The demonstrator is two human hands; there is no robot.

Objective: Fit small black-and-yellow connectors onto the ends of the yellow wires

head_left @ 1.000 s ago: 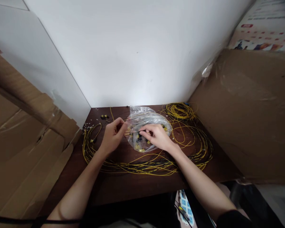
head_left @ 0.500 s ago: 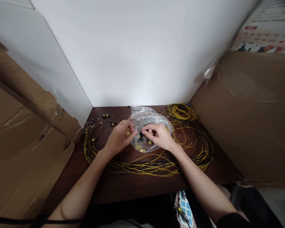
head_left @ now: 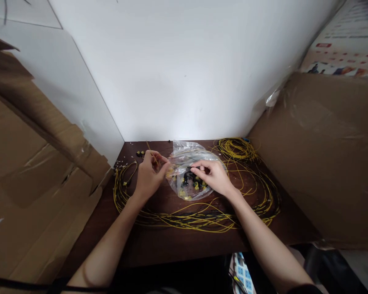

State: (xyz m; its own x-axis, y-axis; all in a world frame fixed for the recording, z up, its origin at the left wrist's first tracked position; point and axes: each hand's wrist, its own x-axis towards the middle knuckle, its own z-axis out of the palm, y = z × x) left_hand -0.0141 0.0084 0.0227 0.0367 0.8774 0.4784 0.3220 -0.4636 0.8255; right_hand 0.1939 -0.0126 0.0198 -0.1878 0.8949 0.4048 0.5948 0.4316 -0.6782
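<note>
My left hand [head_left: 151, 173] is closed in a pinch on a thin yellow wire [head_left: 155, 158], over the left side of a clear plastic bag [head_left: 179, 145]. Opposite it, my right hand [head_left: 214, 176] pinches a small black piece [head_left: 189, 167] between thumb and forefinger; its exact kind is too small to tell. A thin strand spans the gap between both hands. Below them, black and yellow connectors [head_left: 196, 185] lie at the bag. A long loop of yellow and black wires [head_left: 196, 222] curves around the front, passing beneath both forearms.
A coil of yellow wire [head_left: 234, 149] lies at the back right of the dark brown table [head_left: 178, 247]. Several small connectors [head_left: 140, 154] and white scraps lie at the left. Cardboard [head_left: 322, 163] stands at both sides, a white wall [head_left: 184, 81] behind. Below the edge is a power strip [head_left: 243, 273].
My hands have drawn apart, the left one moving left, and a longer stretch of strand shows between them. More connectors at the bag are visible. The view has shifted slightly.
</note>
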